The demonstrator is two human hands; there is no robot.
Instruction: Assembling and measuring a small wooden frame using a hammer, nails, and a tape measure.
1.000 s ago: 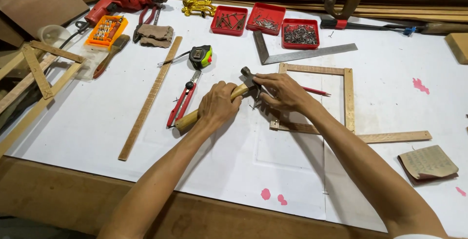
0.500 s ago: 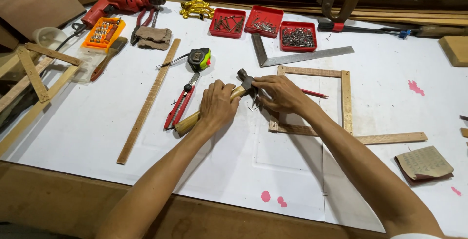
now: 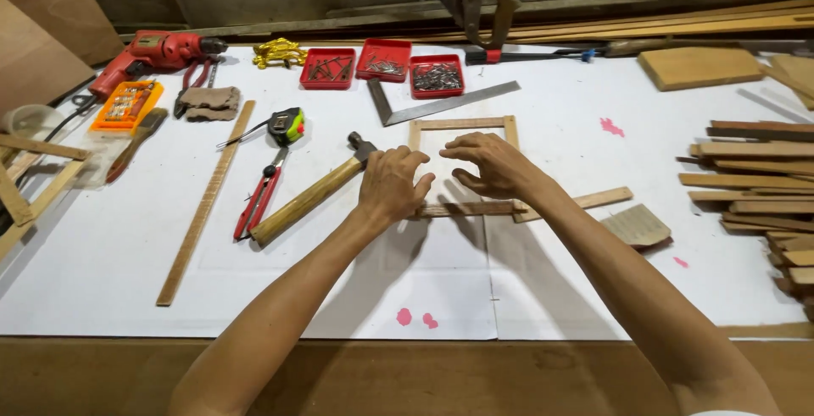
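Released since the earlier frame, the hammer point(image 3: 309, 193) lies beside the left hand point(image 3: 393, 185), which, like the right hand point(image 3: 492, 166), spreads open fingers over the small wooden frame point(image 3: 465, 166) mid-table, whose loose joints could shift under uneven pressure.

Both hands point(image 3: 445, 177) on wooden frame point(image 3: 465, 166) — hammer point(image 3: 309, 192) beside.

Small square frame of thin wooden strips point(image 3: 465, 123), flat on the white sheet.

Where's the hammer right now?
In the head view, the hammer lies on the white sheet just left of the left hand, beside the red-handled pliers, its head pointing toward the wooden frame.
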